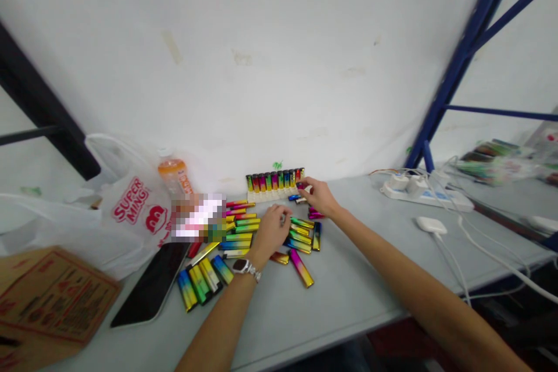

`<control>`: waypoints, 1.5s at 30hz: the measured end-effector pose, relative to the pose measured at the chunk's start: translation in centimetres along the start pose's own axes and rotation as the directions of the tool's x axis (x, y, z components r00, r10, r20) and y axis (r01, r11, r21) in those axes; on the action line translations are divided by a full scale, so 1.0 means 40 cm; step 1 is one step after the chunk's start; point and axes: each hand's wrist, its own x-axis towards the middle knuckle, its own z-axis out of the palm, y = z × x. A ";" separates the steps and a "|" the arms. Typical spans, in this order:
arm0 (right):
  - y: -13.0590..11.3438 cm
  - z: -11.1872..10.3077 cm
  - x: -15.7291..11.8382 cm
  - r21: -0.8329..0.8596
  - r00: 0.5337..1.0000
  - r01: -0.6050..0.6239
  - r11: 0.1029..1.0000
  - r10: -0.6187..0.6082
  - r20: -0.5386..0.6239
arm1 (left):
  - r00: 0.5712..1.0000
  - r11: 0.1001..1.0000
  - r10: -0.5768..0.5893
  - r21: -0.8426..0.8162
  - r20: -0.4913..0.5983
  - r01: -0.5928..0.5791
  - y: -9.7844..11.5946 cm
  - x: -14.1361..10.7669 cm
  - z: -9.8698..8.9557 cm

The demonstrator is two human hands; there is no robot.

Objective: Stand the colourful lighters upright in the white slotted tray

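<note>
A row of shiny multicoloured lighters (274,181) stands upright in a pale holder (261,196) against the wall. At the right end of that row, my right hand (320,195) pinches a dark reddish lighter (300,186). My left hand (272,228), with a watch on the wrist, is over the loose lighters in front of the holder. Its fingers are curled together, and what they hold, if anything, is hidden. Loose lighters (235,238) lie left of it, others (300,237) to its right. One pink-and-yellow lighter (301,268) lies apart, nearer the table's front.
On the left are a cardboard box (56,302), a white plastic bag (126,209), an orange drink bottle (175,177) and a dark-screened tablet (152,285). A power strip (429,195), cables and a white charger (431,225) occupy the right. Blue metal posts (453,70) rise there.
</note>
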 end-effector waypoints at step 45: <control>0.158 0.016 0.154 -0.029 0.996 -0.084 0.996 0.084 -0.002 | 0.990 0.994 0.060 0.079 0.128 -0.070 0.023 -0.026 0.018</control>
